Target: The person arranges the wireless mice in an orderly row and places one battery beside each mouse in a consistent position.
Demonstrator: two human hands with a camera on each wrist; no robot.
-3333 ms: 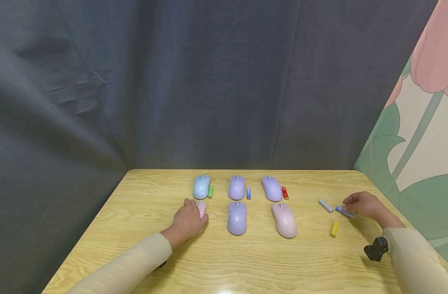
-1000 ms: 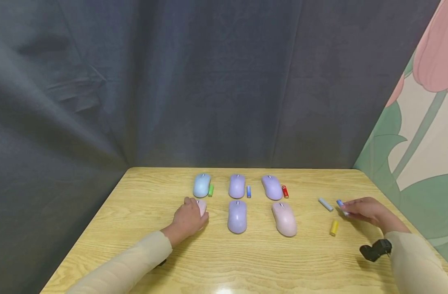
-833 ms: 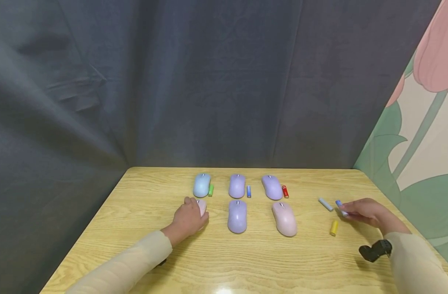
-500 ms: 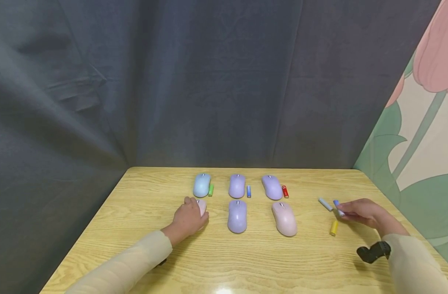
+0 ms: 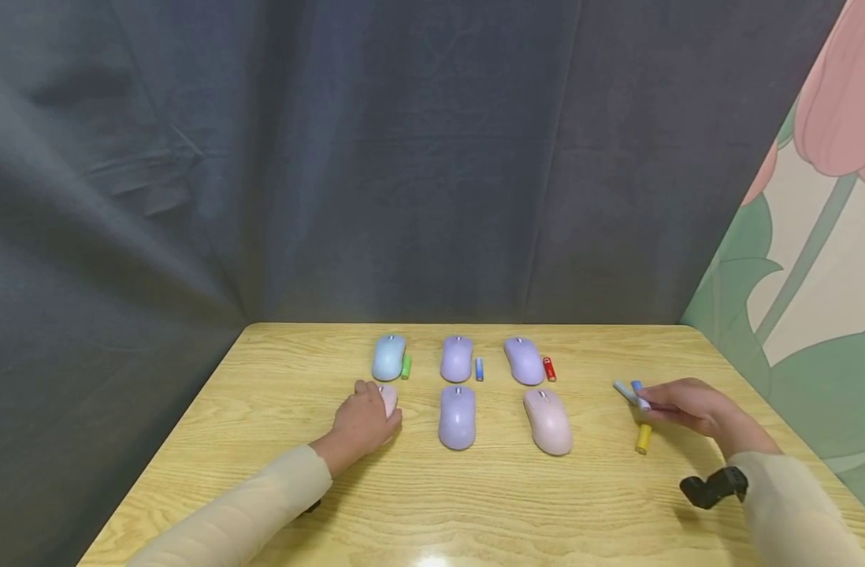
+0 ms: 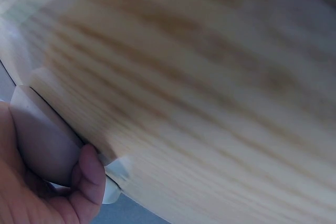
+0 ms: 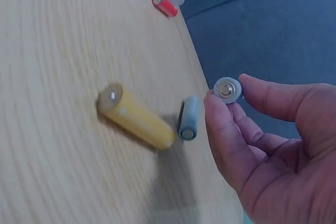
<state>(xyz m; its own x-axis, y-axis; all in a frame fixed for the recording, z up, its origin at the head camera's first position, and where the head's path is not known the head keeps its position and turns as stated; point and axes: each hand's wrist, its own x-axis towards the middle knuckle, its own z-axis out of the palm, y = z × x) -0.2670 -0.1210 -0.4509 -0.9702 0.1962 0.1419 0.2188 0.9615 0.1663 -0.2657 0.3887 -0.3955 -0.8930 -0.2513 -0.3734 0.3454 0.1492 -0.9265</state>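
My left hand [image 5: 361,421] grips a pale pink computer mouse [image 5: 389,398] on the table, covering most of it. In the left wrist view, thumb and fingers curl round the mouse's sides [image 6: 44,137]. At the right, my right hand [image 5: 695,405] pinches a blue-and-white battery [image 5: 638,389] between thumb and fingers. The right wrist view shows that battery end-on, held above the table. Close by lie a pale grey-blue battery [image 5: 623,392], partly behind the held one, and a yellow battery [image 5: 643,439].
A light blue mouse [image 5: 388,358], two purple mice in the back row, a lavender mouse [image 5: 457,417] and another pink mouse [image 5: 548,423] stand in rows. Beside the back row lie green [image 5: 406,368], blue [image 5: 479,369] and red [image 5: 549,369] batteries. A dark curtain [image 5: 432,173] hangs behind.
My right hand has taken hold of the blue-and-white battery, turned it and carried it left toward the grey-blue one. My left hand stays on the pink mouse.
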